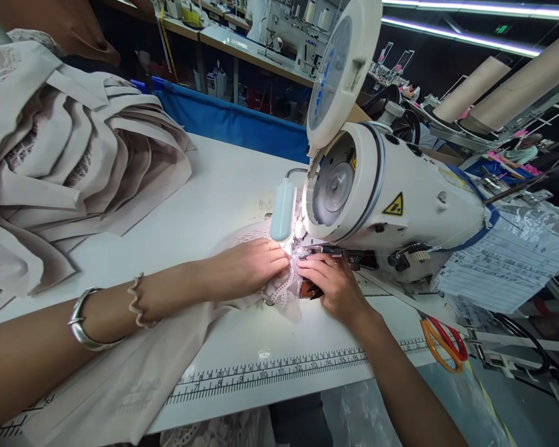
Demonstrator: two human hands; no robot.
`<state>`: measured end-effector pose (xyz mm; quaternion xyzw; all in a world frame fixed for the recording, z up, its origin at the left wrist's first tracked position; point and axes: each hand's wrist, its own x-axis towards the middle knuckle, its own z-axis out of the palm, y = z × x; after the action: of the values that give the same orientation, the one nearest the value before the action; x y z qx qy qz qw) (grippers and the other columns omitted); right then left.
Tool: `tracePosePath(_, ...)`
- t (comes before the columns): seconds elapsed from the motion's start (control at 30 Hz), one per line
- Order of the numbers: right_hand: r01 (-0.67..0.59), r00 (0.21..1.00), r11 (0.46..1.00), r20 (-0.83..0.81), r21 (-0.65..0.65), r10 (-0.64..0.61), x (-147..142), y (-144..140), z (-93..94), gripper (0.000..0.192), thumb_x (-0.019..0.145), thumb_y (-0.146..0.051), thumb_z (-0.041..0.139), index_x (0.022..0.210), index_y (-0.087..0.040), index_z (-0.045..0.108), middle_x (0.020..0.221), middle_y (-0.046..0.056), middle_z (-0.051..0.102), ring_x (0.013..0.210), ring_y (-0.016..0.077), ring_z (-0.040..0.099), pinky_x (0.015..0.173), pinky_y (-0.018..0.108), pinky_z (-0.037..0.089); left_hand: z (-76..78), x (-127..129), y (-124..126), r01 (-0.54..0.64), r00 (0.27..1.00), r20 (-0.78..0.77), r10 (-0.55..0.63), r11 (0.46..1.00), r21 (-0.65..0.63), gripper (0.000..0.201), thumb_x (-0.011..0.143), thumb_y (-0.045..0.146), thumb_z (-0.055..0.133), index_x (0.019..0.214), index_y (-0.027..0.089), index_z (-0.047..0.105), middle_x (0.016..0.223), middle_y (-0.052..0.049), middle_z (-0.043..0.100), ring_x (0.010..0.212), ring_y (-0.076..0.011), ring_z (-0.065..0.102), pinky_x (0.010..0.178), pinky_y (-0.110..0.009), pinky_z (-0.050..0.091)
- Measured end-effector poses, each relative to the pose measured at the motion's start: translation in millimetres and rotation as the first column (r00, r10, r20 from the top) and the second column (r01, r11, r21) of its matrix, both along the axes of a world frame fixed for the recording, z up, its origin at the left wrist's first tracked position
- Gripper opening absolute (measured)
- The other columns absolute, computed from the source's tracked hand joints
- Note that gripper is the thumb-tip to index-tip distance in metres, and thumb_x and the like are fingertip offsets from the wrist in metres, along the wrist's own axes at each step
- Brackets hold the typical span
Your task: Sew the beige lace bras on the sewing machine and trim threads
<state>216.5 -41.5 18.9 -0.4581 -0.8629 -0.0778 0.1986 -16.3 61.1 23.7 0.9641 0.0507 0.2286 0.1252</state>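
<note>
Pale pink lace fabric (pixel 282 290) lies under the needle area of a white sewing machine (pixel 403 192), lit by a small lamp (pixel 283 211). My left hand (pixel 249 267) is closed on the lace from the left, its bent fingers pressed together beside the presser foot. Close to the needle on the other side, my right hand (pixel 333 285) has its fingertips on the lace edge; its thumb is hidden. A dark pointed thing with a reddish-brown part shows beneath that palm; I cannot make out its kind. Plain beige cloth (pixel 168 360) trails from the lace under my left forearm.
A heap of beige lace-trimmed pieces (pixel 74 155) covers the table's left side. A printed ruler (pixel 261 372) runs along the front edge. Orange and red-handled scissors (pixel 442 344) sit at the right. A round cover (pixel 345 68) stands raised on the machine; blue cloth (pixel 233 121) hangs behind.
</note>
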Motion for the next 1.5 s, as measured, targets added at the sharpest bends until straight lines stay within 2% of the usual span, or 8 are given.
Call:
tracePosePath(0.23,0.024,1.0,1.0,-0.017,0.019,-0.024,0.9,0.7,-4.9,0.045,0.09,0.001,0.044,0.121,-0.019,0.069,0.117,0.008,0.075,0.11,0.0231,0.065,0.089,0.037,0.055,-1.4,0.8,-3.0,-0.067,0.988,-0.127,0.083,0.99,0.126,0.027,0.103,0.012,0.038,0.111,0.014,0.063,0.094,-0.01,0.063,0.079,-0.0204,0.052,0.06,-0.032,0.034)
tracePosePath(0.43,-0.004,1.0,1.0,-0.012,0.029,0.005,-4.4,-0.4,0.8,0.036,0.085,0.006,0.044,0.091,-0.02,0.069,0.112,0.005,0.077,0.107,0.0218,0.066,0.085,0.034,0.053,6.2,2.4,-6.6,-0.061,0.993,-0.09,0.078,0.982,0.18,0.029,0.1,0.007,0.035,0.089,0.015,0.06,0.088,-0.009,0.063,0.077,-0.0196,0.051,0.062,-0.032,0.034)
tracePosePath(0.53,-0.002,1.0,1.0,-0.029,0.028,0.003,-5.3,0.0,1.8,0.039,0.085,0.007,0.041,0.096,-0.02,0.068,0.106,0.005,0.077,0.102,0.0212,0.067,0.084,0.035,0.052,18.7,-2.8,-10.2,-0.067,0.992,-0.091,0.088,0.976,0.209,0.028,0.093,-0.001,0.037,0.079,0.017,0.054,0.08,-0.006,0.058,0.066,-0.0169,0.046,0.057,-0.032,0.03)
tracePosePath(0.73,-0.01,0.997,1.0,-0.079,0.003,0.01,-4.4,1.2,-0.1,0.038,0.09,0.002,0.044,0.113,-0.017,0.066,0.104,0.007,0.077,0.099,0.022,0.067,0.082,0.036,0.052,18.5,-19.7,-21.5,-0.003,0.971,-0.239,0.028,0.994,0.105,0.028,0.076,0.022,0.081,0.073,0.018,0.054,0.072,0.0,0.052,0.062,-0.0153,0.044,0.054,-0.031,0.029)
tracePosePath(0.97,-0.028,0.996,0.998,-0.079,0.061,0.033,-4.2,1.4,0.6,0.043,0.088,0.006,0.039,0.11,-0.017,0.069,0.111,0.008,0.076,0.102,0.022,0.066,0.085,0.037,0.053,30.1,-14.4,-17.2,-0.009,0.974,-0.222,-0.047,0.97,-0.244,0.047,0.103,0.026,0.05,0.057,0.017,0.048,0.056,0.002,0.047,0.049,-0.01,0.037,0.051,-0.027,0.031)
tracePosePath(1.07,-0.044,0.996,0.996,-0.079,0.084,0.05,-4.8,1.1,0.8,0.041,0.088,0.005,0.04,0.106,-0.017,0.069,0.11,0.008,0.077,0.103,0.022,0.066,0.085,0.037,0.053,27.7,-6.0,-16.6,-0.065,0.996,-0.061,0.06,0.994,-0.084,0.035,0.099,0.013,0.046,0.065,0.017,0.051,0.066,-0.001,0.052,0.057,-0.0125,0.04,0.054,-0.028,0.031)
tracePosePath(1.2,-0.079,0.992,0.994,-0.091,0.073,0.085,-5.7,-0.6,1.6,0.031,0.088,0.003,0.048,0.093,-0.02,0.068,0.098,0.003,0.078,0.096,0.0207,0.066,0.083,0.037,0.05,11.3,0.1,-14.1,0.063,0.994,-0.098,-0.05,0.989,0.131,0.023,0.088,-0.002,0.046,0.095,0.014,0.06,0.086,-0.007,0.061,0.072,-0.0175,0.049,0.065,-0.032,0.038)
tracePosePath(1.5,-0.053,0.997,0.991,-0.05,0.125,0.06,-6.8,0.9,3.3,0.042,0.084,0.009,0.041,0.102,-0.017,0.067,0.095,0.003,0.078,0.09,0.0198,0.065,0.078,0.035,0.045,6.8,-2.3,-10.1,-0.007,0.989,-0.142,0.04,0.974,0.224,0.023,0.082,-0.002,0.05,0.094,0.014,0.062,0.093,-0.011,0.061,0.076,-0.0204,0.048,0.064,-0.034,0.038)
